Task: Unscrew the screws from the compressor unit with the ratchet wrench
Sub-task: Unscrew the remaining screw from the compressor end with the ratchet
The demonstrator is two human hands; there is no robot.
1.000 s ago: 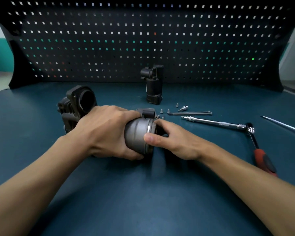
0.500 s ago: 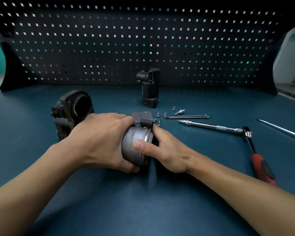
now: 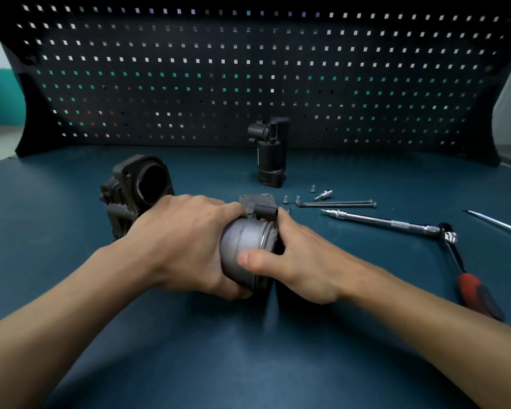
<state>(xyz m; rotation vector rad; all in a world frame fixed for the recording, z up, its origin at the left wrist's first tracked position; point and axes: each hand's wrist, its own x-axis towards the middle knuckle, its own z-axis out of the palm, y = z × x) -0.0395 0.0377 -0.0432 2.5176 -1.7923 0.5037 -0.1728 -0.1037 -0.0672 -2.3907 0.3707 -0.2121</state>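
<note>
This is a workshop. A dark perforated pegboard [image 3: 248, 78] stands across the back from 10 to 2 o'clock, behind a counter [image 3: 248, 364] covered in blue matting. A ratchet wrench [image 3: 456, 255] with a red-and-black handle lies at 3 o'clock. Loose screws [image 3: 297, 199] and long bolts [image 3: 337, 204] lie at 1 o'clock, and a black cast housing [image 3: 139, 190] sits at 10 o'clock.

Both bare forearms are angling inward; the left hand [image 3: 186, 243] is wrapping over the compressor unit [image 3: 242, 243], and the right hand [image 3: 304, 261] is gripping its end, thumb pressing on top.
</note>
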